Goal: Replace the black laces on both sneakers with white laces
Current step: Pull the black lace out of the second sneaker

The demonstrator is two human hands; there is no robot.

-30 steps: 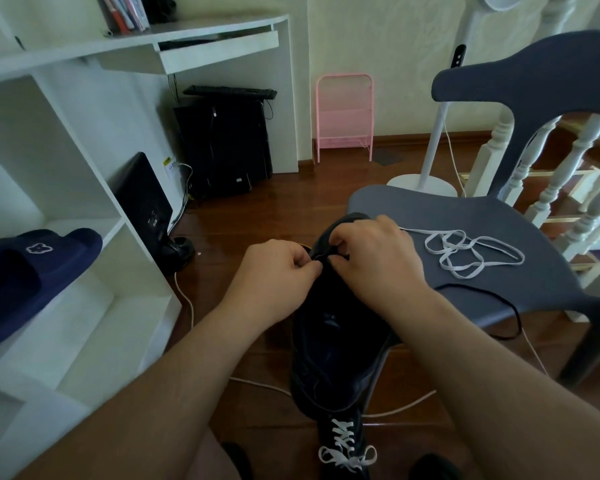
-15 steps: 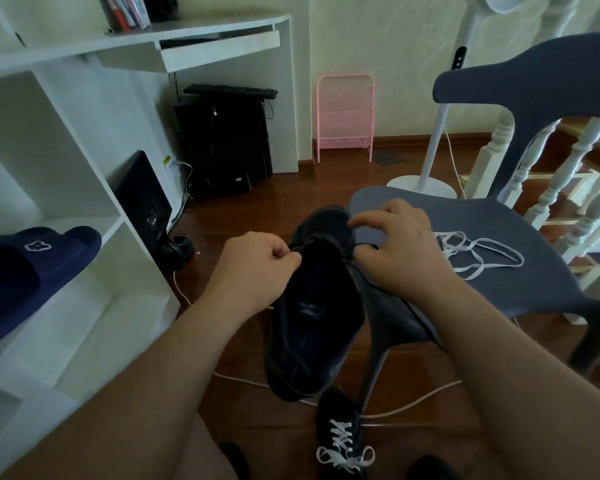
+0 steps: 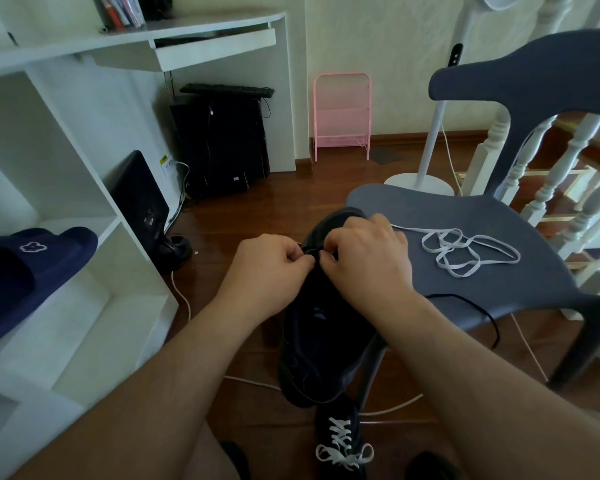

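Both hands meet at the toe end of a dark navy sneaker (image 3: 321,341) held off the front-left corner of a grey plastic chair (image 3: 465,216); left hand (image 3: 267,268) and right hand (image 3: 368,258) curl tight, pinching its black lace (image 3: 478,306). A loose white lace (image 3: 465,251) lies mid-seat. Another dark sneaker with white lacing (image 3: 342,441) stands on the wooden floor (image 3: 257,209).

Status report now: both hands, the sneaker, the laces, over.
Left hand and right hand pinching at held sneaker. White lace loose on chair; black lace trailing. Floor sneaker already white-laced. Nothing in the way.
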